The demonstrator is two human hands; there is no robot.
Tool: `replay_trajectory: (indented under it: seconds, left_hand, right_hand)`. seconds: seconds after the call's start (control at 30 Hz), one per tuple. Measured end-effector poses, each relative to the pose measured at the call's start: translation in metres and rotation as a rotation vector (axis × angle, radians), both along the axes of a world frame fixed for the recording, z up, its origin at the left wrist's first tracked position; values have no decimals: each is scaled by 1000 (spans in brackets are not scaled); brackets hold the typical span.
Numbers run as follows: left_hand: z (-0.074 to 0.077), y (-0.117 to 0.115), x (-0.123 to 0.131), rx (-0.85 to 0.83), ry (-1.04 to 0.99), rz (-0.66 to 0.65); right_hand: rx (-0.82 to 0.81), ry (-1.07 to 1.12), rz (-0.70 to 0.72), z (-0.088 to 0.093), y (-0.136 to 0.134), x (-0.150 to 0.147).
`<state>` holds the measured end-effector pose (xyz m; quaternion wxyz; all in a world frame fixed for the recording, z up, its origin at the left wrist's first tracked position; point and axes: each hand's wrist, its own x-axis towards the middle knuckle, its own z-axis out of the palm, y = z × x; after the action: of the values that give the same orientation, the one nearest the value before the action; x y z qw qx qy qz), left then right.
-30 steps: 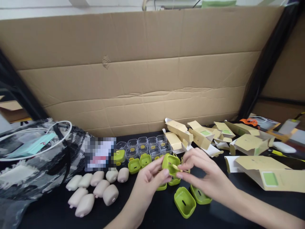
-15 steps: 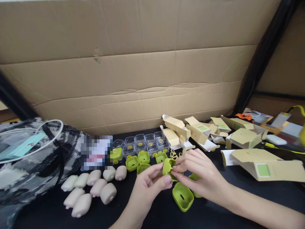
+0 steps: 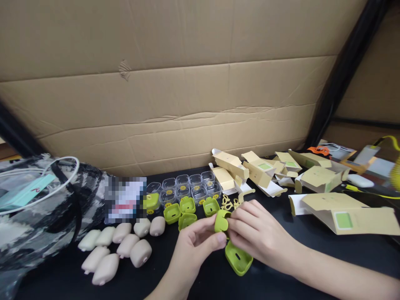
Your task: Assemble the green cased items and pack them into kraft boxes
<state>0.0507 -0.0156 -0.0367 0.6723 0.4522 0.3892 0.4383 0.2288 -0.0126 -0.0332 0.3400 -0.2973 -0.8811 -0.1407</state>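
Both my hands meet over the black table. My left hand pinches a lime green silicone case between thumb and fingers. My right hand grips the same case from the right, fingers closed on its edge. Just below them lies another green case with a slot in it. More green cases sit behind, in front of several small clear plastic boxes. A few pale yellow rings lie near my right fingertips.
Several beige rounded cases lie at the left. A camouflage bag with a white cable fills the far left. Folded and opened brown paper boxes spread across the right. A tall cardboard sheet stands behind everything.
The view has tilted down and shifted slightly. My hands have drawn closer together on the green case, and the small yellowish piece seen in my right fingers a second ago is no longer visible.
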Motion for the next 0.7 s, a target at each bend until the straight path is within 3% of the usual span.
replay_trajectory:
  seconds: [0.43, 0.57, 0.7]
  left_hand:
    - [-3, -1, -1, -58, -98, -18]
    - [3, -4, 1, -88, -104, 82]
    - [8, -7, 3, -50, -118, 87]
  right_hand:
    - [4, -34, 25, -4, -5, -5]
    - [-137, 10, 59, 2, -6, -1]
    - [-279, 274, 30, 5, -5, 3]
